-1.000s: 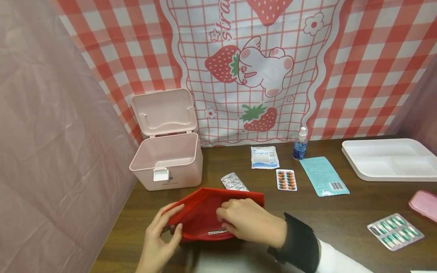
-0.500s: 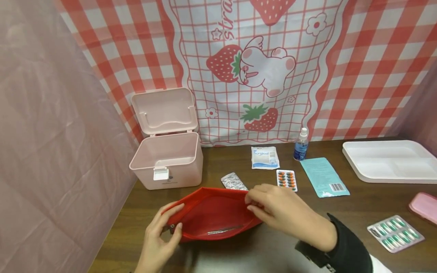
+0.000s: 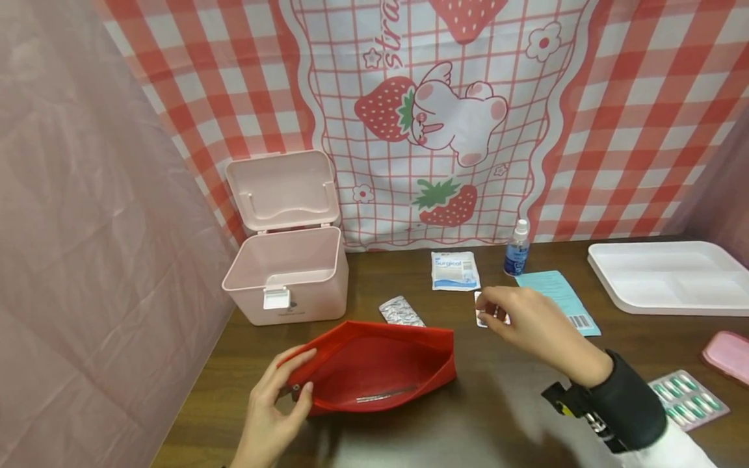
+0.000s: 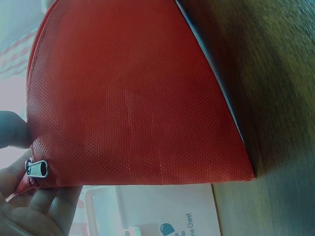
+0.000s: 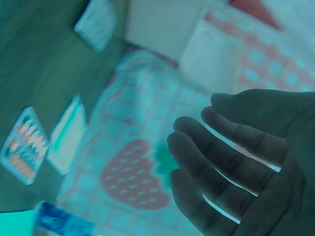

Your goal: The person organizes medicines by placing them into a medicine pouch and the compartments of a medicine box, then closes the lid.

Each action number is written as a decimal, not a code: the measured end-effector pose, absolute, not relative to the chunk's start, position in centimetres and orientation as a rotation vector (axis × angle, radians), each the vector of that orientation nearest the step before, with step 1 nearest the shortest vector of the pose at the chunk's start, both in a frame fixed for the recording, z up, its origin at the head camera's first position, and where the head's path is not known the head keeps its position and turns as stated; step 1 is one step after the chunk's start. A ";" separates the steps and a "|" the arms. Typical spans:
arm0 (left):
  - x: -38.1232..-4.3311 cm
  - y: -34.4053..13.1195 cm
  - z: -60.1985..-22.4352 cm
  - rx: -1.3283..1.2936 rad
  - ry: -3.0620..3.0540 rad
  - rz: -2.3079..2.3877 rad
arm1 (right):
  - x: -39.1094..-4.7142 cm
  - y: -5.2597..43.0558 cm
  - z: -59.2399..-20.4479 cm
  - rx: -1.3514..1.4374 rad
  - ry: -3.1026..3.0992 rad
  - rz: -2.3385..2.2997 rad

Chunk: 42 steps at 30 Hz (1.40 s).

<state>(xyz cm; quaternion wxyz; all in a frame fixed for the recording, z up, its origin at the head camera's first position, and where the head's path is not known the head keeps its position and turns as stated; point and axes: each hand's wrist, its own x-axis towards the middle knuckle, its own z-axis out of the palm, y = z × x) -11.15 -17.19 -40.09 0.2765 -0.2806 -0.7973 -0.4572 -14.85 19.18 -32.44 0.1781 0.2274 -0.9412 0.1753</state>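
Observation:
A red zip pouch (image 3: 374, 370) stands on the table with its top spread wide, and a thin silvery strip (image 3: 386, 394) lies inside it. My left hand (image 3: 272, 406) grips the pouch's left end between thumb and fingers, beside the metal zip pull (image 4: 37, 169). Over the blister pack of orange and green capsules (image 5: 25, 147) hovers my right hand (image 3: 526, 318), its fingers loosely bent. Nothing is held in it, and the right wrist view shows the hand apart from that pack. In the head view the right hand hides most of the pack.
An open pink medicine box (image 3: 304, 299) stands back left. A silver blister pack (image 3: 401, 311), a surgical packet (image 3: 455, 272), a blue spray bottle (image 3: 517, 250) and a teal sachet (image 3: 552, 292) lie beyond the pouch. A white tray (image 3: 667, 304), green-capsule blister (image 3: 693, 400) and pink case (image 3: 728, 351) are right.
My right hand has come out of the pouch and moved right and away, to above the orange-capsule blister pack. The left hand keeps its grip on the pouch, which stays in place.

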 end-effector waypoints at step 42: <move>-10.9 -17.1 -40.2 -0.799 -2.115 -1.190 | -22.1 22.4 -41.0 0.216 -3.145 0.373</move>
